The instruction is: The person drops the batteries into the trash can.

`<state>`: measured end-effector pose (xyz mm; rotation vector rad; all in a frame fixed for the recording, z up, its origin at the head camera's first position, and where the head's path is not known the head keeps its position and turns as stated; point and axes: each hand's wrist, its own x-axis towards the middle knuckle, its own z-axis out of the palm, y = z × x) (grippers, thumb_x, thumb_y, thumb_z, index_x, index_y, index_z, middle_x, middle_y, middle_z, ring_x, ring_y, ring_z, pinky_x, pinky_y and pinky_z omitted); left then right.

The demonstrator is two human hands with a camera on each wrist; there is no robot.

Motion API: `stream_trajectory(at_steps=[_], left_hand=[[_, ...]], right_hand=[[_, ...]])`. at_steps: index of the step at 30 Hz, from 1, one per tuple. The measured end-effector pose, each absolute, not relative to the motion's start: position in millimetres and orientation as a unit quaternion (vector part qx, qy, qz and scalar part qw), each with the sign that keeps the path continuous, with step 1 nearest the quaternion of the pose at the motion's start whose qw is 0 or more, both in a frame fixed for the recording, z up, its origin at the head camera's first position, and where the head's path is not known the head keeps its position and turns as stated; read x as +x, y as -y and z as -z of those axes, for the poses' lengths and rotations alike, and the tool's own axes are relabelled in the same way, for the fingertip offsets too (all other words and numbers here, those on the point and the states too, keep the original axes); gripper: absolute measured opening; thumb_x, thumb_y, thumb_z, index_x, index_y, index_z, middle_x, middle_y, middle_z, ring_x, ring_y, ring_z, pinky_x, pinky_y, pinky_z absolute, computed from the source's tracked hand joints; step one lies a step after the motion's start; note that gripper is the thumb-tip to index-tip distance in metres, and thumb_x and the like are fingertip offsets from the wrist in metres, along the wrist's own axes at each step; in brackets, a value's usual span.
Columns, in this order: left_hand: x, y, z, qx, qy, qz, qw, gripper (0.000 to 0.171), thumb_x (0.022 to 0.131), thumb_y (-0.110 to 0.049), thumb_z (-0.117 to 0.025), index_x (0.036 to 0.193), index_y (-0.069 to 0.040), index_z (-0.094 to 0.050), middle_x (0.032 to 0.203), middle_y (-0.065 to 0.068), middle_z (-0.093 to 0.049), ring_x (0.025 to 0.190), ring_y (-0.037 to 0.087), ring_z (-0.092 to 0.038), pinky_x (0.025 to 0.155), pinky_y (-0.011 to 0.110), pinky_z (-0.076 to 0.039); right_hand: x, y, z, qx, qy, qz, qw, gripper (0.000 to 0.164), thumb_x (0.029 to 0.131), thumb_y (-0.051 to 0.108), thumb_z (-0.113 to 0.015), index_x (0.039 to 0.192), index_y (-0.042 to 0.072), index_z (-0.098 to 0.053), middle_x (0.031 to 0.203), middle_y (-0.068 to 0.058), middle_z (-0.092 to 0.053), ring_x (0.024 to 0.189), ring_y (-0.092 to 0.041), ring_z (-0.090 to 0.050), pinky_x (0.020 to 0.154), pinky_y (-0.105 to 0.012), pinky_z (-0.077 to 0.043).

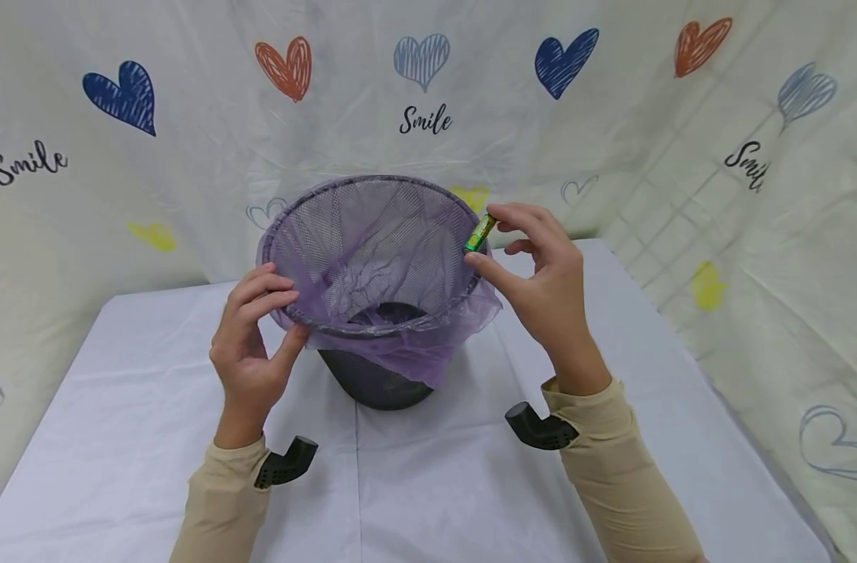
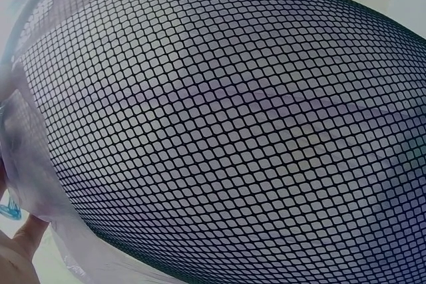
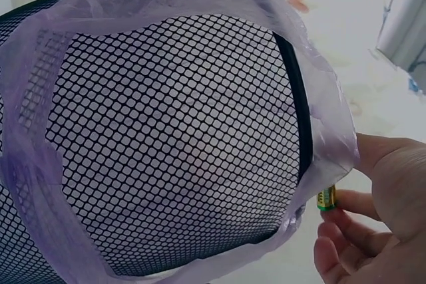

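A black mesh wastebasket [image 1: 382, 387], lined with a thin purple plastic bag [image 1: 421, 352], leans toward me with its mouth facing me. My left hand [image 1: 252, 348] grips the near-left rim through the bag, thumb below the edge and fingers over it. My right hand [image 1: 551, 285] pinches a small green and yellow battery [image 1: 480, 233] between thumb and forefinger, at the right side of the rim. In the right wrist view the battery [image 3: 326, 197] is partly hidden by the bag's folded edge. The mesh wall [image 2: 213, 124] fills most of the left wrist view.
A white cloth [image 1: 154, 391] covers the table. Behind it and to the right hangs a pale curtain [image 1: 351, 94] printed with hearts and "Smile" lettering. Dark camera mounts [image 1: 288, 461] sit on both wrists, over beige sleeves [image 1: 625, 477].
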<state>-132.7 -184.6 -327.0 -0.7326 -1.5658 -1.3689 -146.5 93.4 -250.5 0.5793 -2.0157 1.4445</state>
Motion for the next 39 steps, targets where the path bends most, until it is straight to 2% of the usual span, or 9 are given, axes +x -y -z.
stream_trajectory(at_steps=[4,11,19,28,39], left_hand=[[-129.1,181.5,321.8,-0.293,0.638,0.554,0.448,0.031,0.078,-0.013,-0.068,0.091,0.015,-0.06,0.101,0.021,-0.061,0.114,0.038,-0.049,0.107,0.044,-0.037],[-134.2,187.6,331.1,-0.291,0.647,0.545,0.447,0.03,0.077,-0.012,-0.069,0.092,0.013,-0.061,0.103,0.02,-0.061,0.115,0.039,-0.048,0.107,0.045,-0.037],[-139.1,191.1,337.3,-0.294,0.644,0.548,0.446,0.031,0.076,-0.013,-0.07,0.092,0.012,-0.062,0.103,0.02,-0.061,0.116,0.039,-0.048,0.107,0.046,-0.037],[-140.1,191.0,338.3,-0.296,0.641,0.549,0.447,0.032,0.076,-0.014,-0.07,0.092,0.012,-0.062,0.103,0.02,-0.061,0.116,0.04,-0.048,0.107,0.046,-0.037],[-133.3,186.6,324.3,-0.308,0.645,0.531,0.454,0.033,0.078,-0.016,-0.069,0.092,0.013,-0.062,0.103,0.024,-0.061,0.113,0.04,-0.05,0.106,0.046,-0.038]], right_hand=[[-144.8,-89.5,248.9,0.204,0.783,-0.508,0.295,0.044,0.071,0.003,-0.075,0.113,0.002,-0.062,0.111,-0.012,-0.06,0.096,-0.013,-0.052,0.075,-0.024,-0.045],[-145.2,-86.4,248.2,0.205,0.797,-0.498,0.275,0.043,0.071,0.004,-0.075,0.113,0.001,-0.062,0.113,-0.014,-0.059,0.096,-0.018,-0.052,0.075,-0.031,-0.045],[-165.7,-93.0,268.9,0.205,0.807,-0.486,0.265,0.046,0.069,0.02,-0.079,0.114,0.016,-0.064,0.114,0.003,-0.06,0.086,-0.015,-0.047,0.065,-0.022,-0.036],[-170.1,-95.8,273.2,0.217,0.806,-0.484,0.261,0.049,0.069,0.018,-0.079,0.115,0.015,-0.063,0.12,0.004,-0.056,0.096,-0.015,-0.053,0.072,-0.027,-0.043],[-173.4,-106.3,279.2,0.208,0.81,-0.484,0.258,0.041,0.079,0.026,-0.07,0.118,0.019,-0.061,0.12,0.01,-0.055,0.102,-0.01,-0.053,0.077,-0.027,-0.046]])
